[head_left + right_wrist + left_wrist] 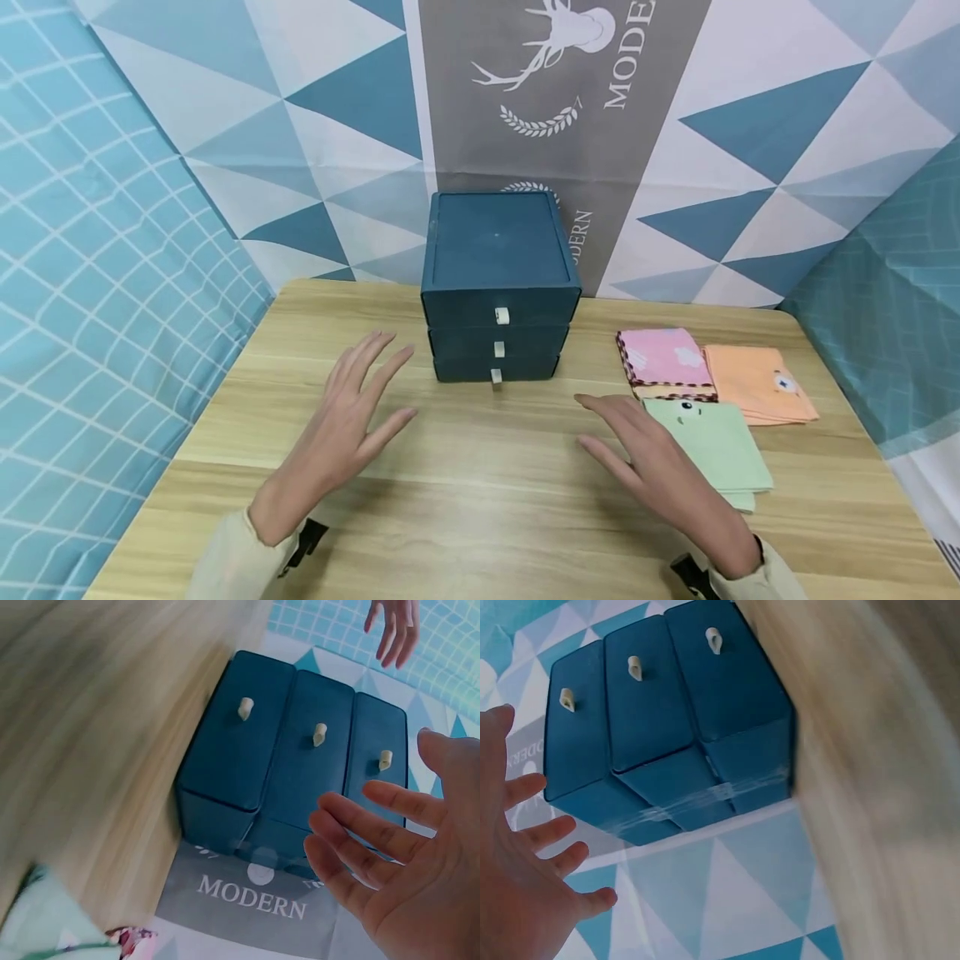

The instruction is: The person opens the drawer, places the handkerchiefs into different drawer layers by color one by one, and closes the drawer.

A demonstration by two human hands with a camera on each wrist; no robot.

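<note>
A dark blue three-drawer box [498, 242] stands at the back of the wooden table, its drawers closed and each fitted with a small pale pull tab [502, 316]. My left hand [341, 417] hovers over the table in front of the box and to its left, fingers spread and holding nothing. On the other side my right hand [656, 467] is held above the table, fingers loosely extended, also holding nothing. It overlaps the edge of a folded green cloth [712, 446] in the head view. Behind that lie a pink cloth [666, 358] with a dark patterned border and an orange cloth [757, 383].
The wooden table [480, 517] backs onto a hanging sheet [360, 125] with blue and white triangles and a grey deer panel. A blue checked curtain [97, 292] runs along the left side, and a teal one [885, 333] along the right.
</note>
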